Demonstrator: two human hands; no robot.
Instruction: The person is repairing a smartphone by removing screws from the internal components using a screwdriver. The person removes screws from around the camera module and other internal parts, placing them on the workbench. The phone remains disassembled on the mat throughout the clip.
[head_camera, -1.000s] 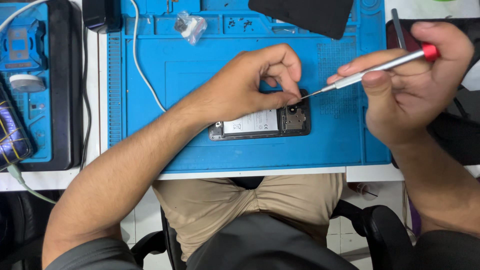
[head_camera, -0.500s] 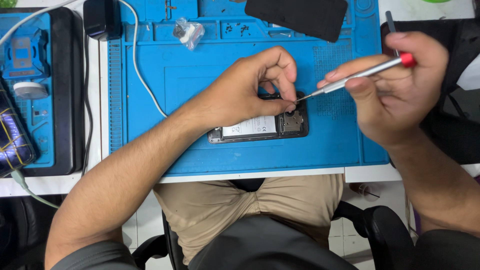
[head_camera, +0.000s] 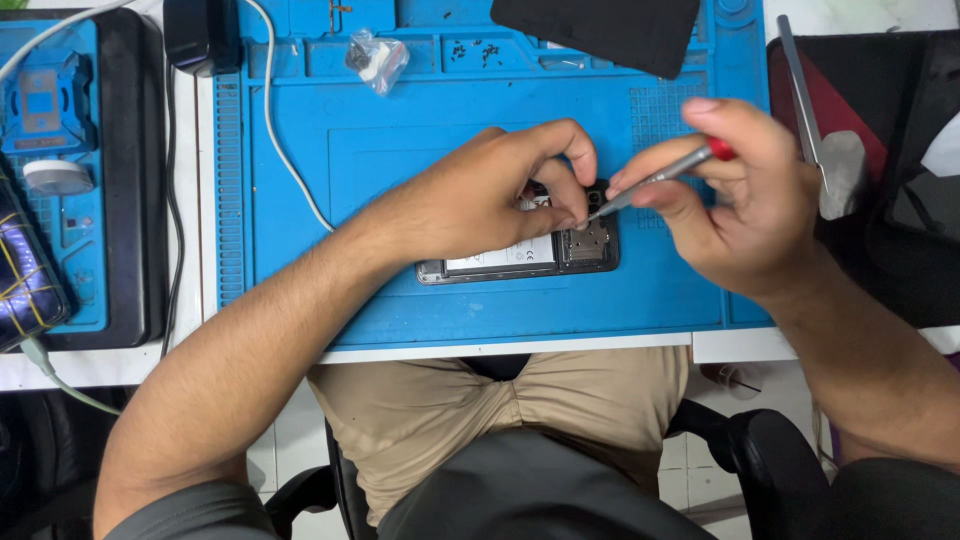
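Note:
An opened phone (head_camera: 520, 258) lies face down on the blue work mat (head_camera: 400, 150), its white battery and dark circuit board exposed. My left hand (head_camera: 480, 195) rests on its upper edge, fingers curled down and pinching at the board end. My right hand (head_camera: 740, 195) holds a thin screwdriver (head_camera: 660, 178) with a grey shaft and red cap. Its tip touches the phone's right end, right beside my left fingertips.
A white cable (head_camera: 285, 130) crosses the mat's left side. A small plastic bag (head_camera: 377, 58) and loose screws (head_camera: 470, 50) lie in the mat's top trays. A black panel (head_camera: 600, 30) sits top right, metal tweezers (head_camera: 805, 100) at far right, another blue tray (head_camera: 60, 150) at left.
My right hand has moved left and lower, bringing the screwdriver tip close in to the phone's end. My left hand stays on the phone.

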